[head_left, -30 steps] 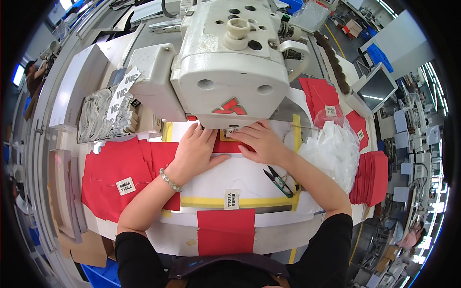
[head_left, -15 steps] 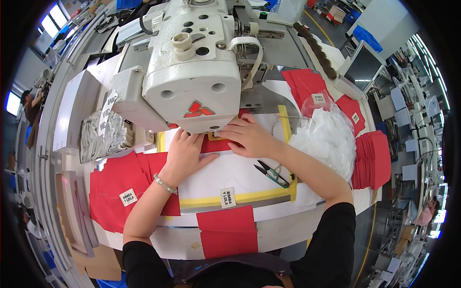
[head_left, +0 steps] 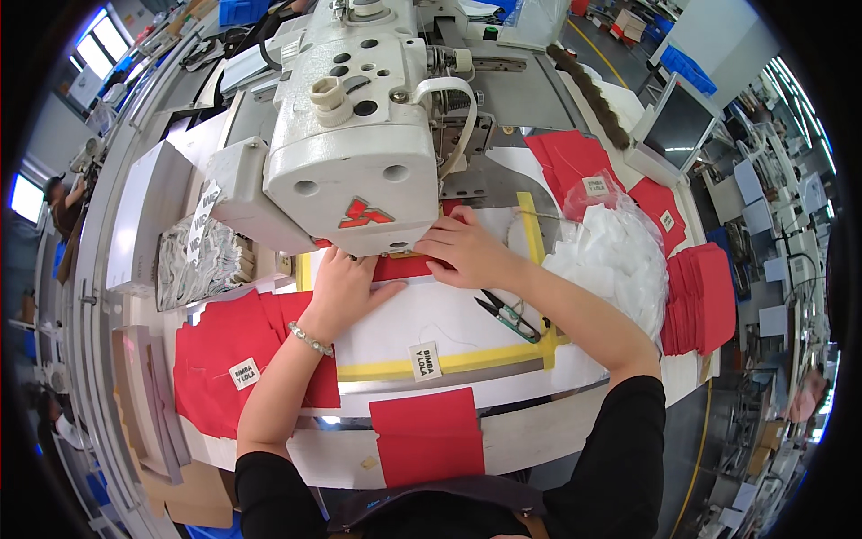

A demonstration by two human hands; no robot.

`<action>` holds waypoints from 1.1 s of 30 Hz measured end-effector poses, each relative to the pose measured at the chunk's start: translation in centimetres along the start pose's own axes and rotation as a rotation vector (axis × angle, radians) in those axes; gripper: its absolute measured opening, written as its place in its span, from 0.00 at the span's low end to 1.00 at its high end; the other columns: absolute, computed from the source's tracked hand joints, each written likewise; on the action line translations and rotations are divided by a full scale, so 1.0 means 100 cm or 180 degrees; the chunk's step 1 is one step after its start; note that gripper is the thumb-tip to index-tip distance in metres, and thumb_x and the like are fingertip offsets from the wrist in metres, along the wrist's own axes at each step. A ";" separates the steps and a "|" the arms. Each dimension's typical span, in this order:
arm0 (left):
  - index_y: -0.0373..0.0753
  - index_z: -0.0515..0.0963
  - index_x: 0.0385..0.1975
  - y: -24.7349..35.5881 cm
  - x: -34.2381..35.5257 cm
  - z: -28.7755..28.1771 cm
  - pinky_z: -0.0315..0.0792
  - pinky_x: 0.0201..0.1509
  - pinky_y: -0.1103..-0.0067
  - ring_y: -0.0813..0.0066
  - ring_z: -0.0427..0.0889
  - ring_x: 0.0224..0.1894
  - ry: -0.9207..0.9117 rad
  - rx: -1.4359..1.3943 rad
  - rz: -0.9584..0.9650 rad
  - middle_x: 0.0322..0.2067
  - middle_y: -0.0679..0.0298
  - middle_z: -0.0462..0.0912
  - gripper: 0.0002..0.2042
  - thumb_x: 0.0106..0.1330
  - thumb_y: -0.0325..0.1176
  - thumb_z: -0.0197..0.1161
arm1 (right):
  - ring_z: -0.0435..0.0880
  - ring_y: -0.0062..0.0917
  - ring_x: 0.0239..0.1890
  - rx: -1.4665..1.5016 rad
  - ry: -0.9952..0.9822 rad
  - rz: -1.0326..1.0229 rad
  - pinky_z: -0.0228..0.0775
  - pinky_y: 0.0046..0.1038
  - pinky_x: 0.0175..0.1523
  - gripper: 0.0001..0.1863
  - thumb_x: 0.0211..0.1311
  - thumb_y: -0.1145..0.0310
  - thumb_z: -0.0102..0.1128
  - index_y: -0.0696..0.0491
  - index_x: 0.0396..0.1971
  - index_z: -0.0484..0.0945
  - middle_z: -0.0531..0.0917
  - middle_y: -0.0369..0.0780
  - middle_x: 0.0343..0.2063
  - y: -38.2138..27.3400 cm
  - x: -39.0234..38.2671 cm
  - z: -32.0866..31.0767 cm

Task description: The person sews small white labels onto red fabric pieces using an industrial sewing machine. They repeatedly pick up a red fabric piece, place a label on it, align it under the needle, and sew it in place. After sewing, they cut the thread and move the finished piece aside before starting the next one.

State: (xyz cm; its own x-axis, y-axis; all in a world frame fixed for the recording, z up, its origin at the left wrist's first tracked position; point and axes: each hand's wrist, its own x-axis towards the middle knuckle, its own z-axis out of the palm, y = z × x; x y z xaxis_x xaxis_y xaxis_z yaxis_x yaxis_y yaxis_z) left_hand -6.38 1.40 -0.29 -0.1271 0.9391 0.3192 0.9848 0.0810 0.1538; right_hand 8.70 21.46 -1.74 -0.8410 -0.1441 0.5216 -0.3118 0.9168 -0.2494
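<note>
Under the white sewing machine head [head_left: 355,171] lies a piece of red fabric [head_left: 401,268], partly hidden by the machine and my fingers. My left hand [head_left: 343,289] rests flat at its left side, thumb stretched toward the middle and fingertips hidden under the head. On the right side, my right hand [head_left: 471,255] presses down on the fabric with its fingers spread. Neither hand grips anything. Thread snips [head_left: 507,317] with a dark green handle lie below my right hand. A small white label [head_left: 425,361] sits on the yellow-taped front edge of the white work sheet [head_left: 386,337].
Red fabric pieces [head_left: 215,337] spread at the left, and a folded stack [head_left: 700,296] stands at the right. Another red piece [head_left: 426,440] hangs over the front edge. A box of labels [head_left: 202,269] is left of the machine; white scraps [head_left: 611,260] heap at right.
The view has shifted slightly. Both hands stay on the red fabric in nearly the same place, and less of the yellowish edge between them shows now.
</note>
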 end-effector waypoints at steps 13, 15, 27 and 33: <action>0.29 0.79 0.44 0.004 0.006 -0.009 0.67 0.56 0.65 0.56 0.74 0.53 -0.0321 -0.0112 -0.0244 0.47 0.53 0.79 0.30 0.58 0.55 0.65 | 0.78 0.27 0.46 -0.0538 -0.0164 -0.0576 0.64 0.37 0.55 0.18 0.50 0.69 0.64 0.51 0.44 0.82 0.84 0.36 0.46 0.012 -0.018 -0.016; 0.29 0.80 0.43 0.002 0.004 -0.011 0.67 0.57 0.66 0.56 0.74 0.52 -0.0436 -0.0123 -0.0296 0.46 0.53 0.79 0.30 0.57 0.55 0.66 | 0.78 0.27 0.46 -0.0595 -0.0182 -0.0720 0.65 0.36 0.54 0.19 0.49 0.68 0.65 0.50 0.45 0.82 0.84 0.36 0.46 0.010 -0.017 -0.016; 0.29 0.78 0.48 -0.016 -0.025 -0.042 0.68 0.56 0.72 0.66 0.77 0.50 -0.0374 0.0230 0.0109 0.47 0.58 0.79 0.29 0.59 0.52 0.65 | 0.78 0.26 0.44 -0.0309 -0.0031 -0.0584 0.65 0.32 0.53 0.18 0.50 0.70 0.65 0.49 0.44 0.83 0.83 0.34 0.40 -0.009 0.001 -0.004; 0.34 0.77 0.50 -0.013 -0.023 -0.034 0.68 0.59 0.72 0.67 0.76 0.53 -0.0156 0.0055 0.0583 0.48 0.61 0.80 0.24 0.58 0.43 0.66 | 0.77 0.27 0.45 -0.0325 -0.0177 -0.0258 0.65 0.33 0.53 0.15 0.52 0.68 0.65 0.51 0.42 0.83 0.81 0.35 0.39 -0.017 0.006 -0.010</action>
State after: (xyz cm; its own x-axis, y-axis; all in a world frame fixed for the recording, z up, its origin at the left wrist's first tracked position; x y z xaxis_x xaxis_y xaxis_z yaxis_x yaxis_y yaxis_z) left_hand -7.77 -2.00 1.97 0.0600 0.9538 0.2944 0.9929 -0.0875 0.0811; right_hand 9.16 20.15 -0.13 -0.8389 -0.2371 0.4900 -0.3355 0.9340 -0.1225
